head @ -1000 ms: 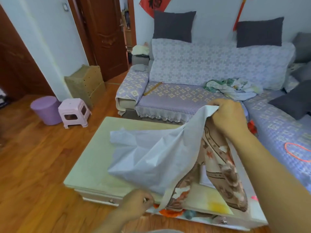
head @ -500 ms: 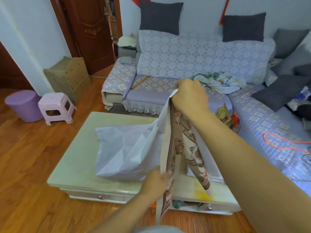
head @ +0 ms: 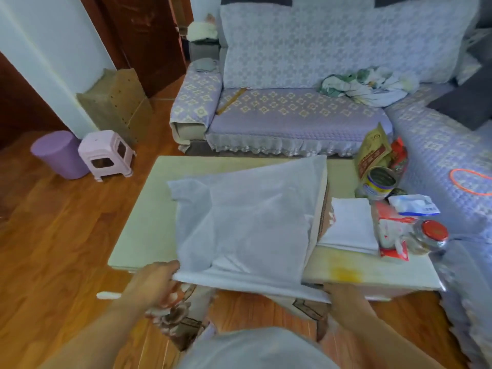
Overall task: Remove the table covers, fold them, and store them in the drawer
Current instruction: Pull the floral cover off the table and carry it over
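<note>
Head view: my left hand point(head: 153, 284) pinches the near left corner of the table cover point(head: 253, 222), fingers clamped on its folded edge, while my right hand point(head: 346, 302) grips the near right corner. White side up, the cover lies across the table point(head: 143, 222), its patterned near edge hanging over the front, with a folded white cloth point(head: 348, 222) just right of it.

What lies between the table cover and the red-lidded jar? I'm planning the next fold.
In the head view, a folded white cloth and red-and-white packets lie between them.
</note>
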Demonstrator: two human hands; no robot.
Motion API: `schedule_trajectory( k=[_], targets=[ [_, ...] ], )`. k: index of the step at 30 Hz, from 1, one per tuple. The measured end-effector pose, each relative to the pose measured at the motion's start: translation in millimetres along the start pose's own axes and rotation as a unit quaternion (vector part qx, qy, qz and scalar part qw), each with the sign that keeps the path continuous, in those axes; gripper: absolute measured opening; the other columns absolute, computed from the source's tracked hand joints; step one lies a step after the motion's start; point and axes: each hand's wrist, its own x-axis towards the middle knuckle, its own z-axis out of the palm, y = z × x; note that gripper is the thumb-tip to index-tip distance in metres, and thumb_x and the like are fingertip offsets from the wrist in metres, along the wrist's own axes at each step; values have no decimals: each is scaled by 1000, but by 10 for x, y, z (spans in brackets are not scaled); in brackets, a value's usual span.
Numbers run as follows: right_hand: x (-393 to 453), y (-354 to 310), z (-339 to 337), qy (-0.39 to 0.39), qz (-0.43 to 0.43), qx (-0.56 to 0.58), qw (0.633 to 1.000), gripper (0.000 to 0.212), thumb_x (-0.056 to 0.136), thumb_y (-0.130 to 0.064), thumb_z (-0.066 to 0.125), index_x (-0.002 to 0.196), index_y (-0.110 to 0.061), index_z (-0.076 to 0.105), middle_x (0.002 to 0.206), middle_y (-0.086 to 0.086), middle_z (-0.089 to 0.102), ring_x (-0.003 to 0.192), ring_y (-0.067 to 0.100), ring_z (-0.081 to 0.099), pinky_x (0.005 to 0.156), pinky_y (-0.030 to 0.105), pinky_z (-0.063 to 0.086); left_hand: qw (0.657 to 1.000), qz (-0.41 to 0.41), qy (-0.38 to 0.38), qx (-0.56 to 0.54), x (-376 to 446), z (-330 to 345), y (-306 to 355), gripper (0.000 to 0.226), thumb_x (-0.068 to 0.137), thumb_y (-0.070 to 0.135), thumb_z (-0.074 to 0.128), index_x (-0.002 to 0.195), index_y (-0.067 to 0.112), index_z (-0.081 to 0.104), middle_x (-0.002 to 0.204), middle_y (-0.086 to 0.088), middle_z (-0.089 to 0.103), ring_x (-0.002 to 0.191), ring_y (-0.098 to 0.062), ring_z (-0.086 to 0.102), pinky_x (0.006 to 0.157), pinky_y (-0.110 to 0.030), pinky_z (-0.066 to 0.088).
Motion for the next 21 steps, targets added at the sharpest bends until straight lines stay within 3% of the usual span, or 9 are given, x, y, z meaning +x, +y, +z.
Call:
schedule_trajectory(
  k=[3, 6, 8, 11, 13, 17, 19, 21],
  targets=[
    [-52, 51, 392, 102, 92, 12, 990, 24, 68, -8, 58, 84, -22, 68, 86, 3, 70, 90, 30, 67, 75, 38, 51, 998, -1, -61, 2, -61, 289, -9, 6, 95, 34, 56, 91, 37, 60, 89, 7, 72, 84, -15, 69, 63, -30, 42],
    [-126, 65, 581, 210, 212, 109, 948, 26, 60, 7, 66, 80, -9, 68, 76, 9, 65, 75, 35, 60, 69, 42, 49, 997, -11, -81, -12, -30, 424, -6, 10, 93, 38, 58, 85, 38, 53, 90, 8, 72, 84, -15, 68, 67, -31, 49],
    [-74, 72, 547, 202, 271, 101, 936, 26, 68, 3, 64, 86, -15, 65, 74, 5, 63, 74, 33, 59, 67, 38, 49, 994, -28, -107, -11, 24, 517, -80, 14, 93, 33, 57, 81, 37, 52, 82, 11, 67, 79, -12, 67, 66, -30, 50],
    [124, -71, 456, 81, 201, 54, 975, 17, 78, -11, 54, 83, -26, 60, 69, -9, 60, 75, 21, 63, 71, 31, 48, 988, -43, -148, -20, 180, 531, -252, 20, 94, 31, 56, 75, 38, 54, 82, 12, 69, 80, -7, 67, 66, -27, 52],
    [326, -265, 238, 79, 178, 49, 980, 15, 83, -14, 51, 84, -27, 59, 71, -10, 61, 73, 17, 62, 70, 30, 52, 988, -53, -148, 7, 497, 325, -391, 15, 95, 33, 52, 84, 38, 61, 90, 10, 71, 83, -9, 67, 67, -27, 51],
    [1089, -630, -1103, 184, 218, 120, 951, 16, 85, -10, 56, 98, -20, 58, 82, 6, 66, 79, 32, 65, 64, 33, 49, 994, -95, -56, 5, 1572, -692, -630, 15, 95, 33, 51, 96, 34, 66, 104, 2, 72, 94, -23, 68, 77, -31, 50],
    [1503, -827, -2262, 238, 206, 105, 943, 16, 86, -6, 55, 100, -14, 59, 77, 8, 59, 76, 33, 62, 61, 34, 49, 997, -74, 1, 28, 2119, -1607, -688, 11, 94, 30, 61, 104, 32, 65, 106, 1, 70, 96, -23, 69, 80, -32, 55],
    [1647, -1001, -3605, 343, 181, 73, 919, 18, 88, -6, 56, 104, -12, 60, 74, 8, 54, 74, 33, 58, 58, 35, 47, 991, -46, 104, 74, 2517, -2809, -682, 26, 81, 25, 75, 104, 30, 64, 99, 2, 69, 92, -23, 70, 74, -32, 57]
  ],
)
